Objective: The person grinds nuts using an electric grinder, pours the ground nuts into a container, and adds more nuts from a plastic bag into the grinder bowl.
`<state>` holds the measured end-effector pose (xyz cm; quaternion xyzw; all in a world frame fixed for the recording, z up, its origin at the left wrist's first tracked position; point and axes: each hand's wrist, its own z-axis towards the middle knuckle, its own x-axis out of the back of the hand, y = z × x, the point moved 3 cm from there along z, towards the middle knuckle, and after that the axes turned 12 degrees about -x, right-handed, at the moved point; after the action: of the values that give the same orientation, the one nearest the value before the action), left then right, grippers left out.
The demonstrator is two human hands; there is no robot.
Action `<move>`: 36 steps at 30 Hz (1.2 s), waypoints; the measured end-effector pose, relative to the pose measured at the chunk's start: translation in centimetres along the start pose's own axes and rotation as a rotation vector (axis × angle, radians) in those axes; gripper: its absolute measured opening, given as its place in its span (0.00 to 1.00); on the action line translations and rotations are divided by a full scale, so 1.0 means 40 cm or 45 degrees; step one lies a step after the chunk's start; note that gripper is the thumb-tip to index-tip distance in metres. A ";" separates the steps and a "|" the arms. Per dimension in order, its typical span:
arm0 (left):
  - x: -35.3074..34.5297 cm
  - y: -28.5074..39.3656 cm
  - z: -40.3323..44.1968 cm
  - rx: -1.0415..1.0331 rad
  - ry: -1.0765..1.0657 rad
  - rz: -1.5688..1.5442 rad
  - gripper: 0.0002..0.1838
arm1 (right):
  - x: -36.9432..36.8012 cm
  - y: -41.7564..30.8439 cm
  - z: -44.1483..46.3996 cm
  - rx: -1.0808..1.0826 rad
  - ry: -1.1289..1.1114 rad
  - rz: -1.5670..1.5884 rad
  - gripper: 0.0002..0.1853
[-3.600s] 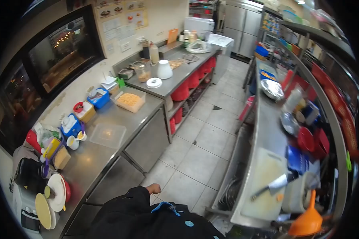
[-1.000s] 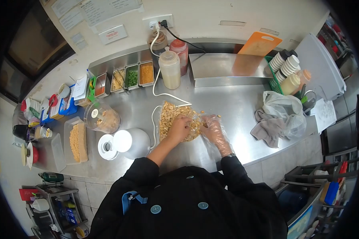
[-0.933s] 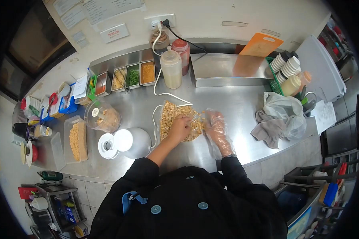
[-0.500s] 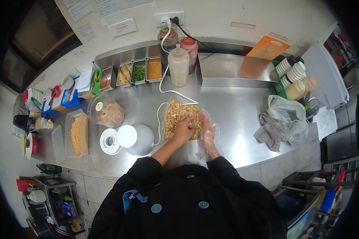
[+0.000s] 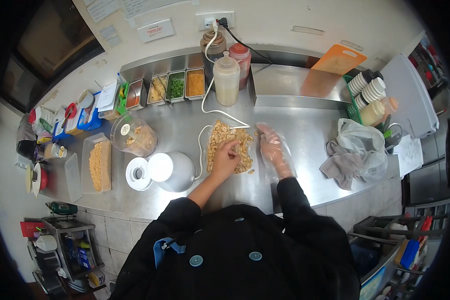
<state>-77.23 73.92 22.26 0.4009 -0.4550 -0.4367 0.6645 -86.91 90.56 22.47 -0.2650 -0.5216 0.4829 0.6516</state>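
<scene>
We look through one head-worn camera, facing forward and steeply down past the black jacket [image 5: 225, 235] at the bottom of the frame. The left hand [image 5: 226, 159] and right hand [image 5: 274, 150] lie close, near the centre. Our wide lens takes in the counter [image 5: 305, 132] across the middle and the wall [image 5: 270, 20] above, bending straight edges towards black corners.

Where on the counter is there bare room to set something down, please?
Bare steel lies between the gloved right hand and gray cloth; a smaller patch between the metal trays and white appliance. The left is crowded with the clear bowl and plastic tub.
</scene>
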 end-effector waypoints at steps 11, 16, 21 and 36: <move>0.002 0.016 -0.002 -0.012 0.000 0.040 0.24 | -0.001 -0.096 -0.055 -0.318 -0.419 -0.061 0.06; 0.011 0.014 0.000 -0.059 0.013 0.089 0.25 | 0.023 -0.066 -0.192 -0.024 -0.713 -0.444 0.06; 0.013 0.014 -0.002 -0.008 -0.005 0.052 0.25 | 0.021 0.034 -0.217 -0.132 -0.311 -0.739 0.05; 0.010 0.029 0.003 -0.045 -0.066 0.064 0.26 | -0.007 0.039 -0.141 -0.090 -0.288 -0.854 0.02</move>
<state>-77.00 73.86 23.46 0.3660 -0.4741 -0.4381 0.6703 -82.17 91.80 19.23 -0.0462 -0.6648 0.2500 0.7024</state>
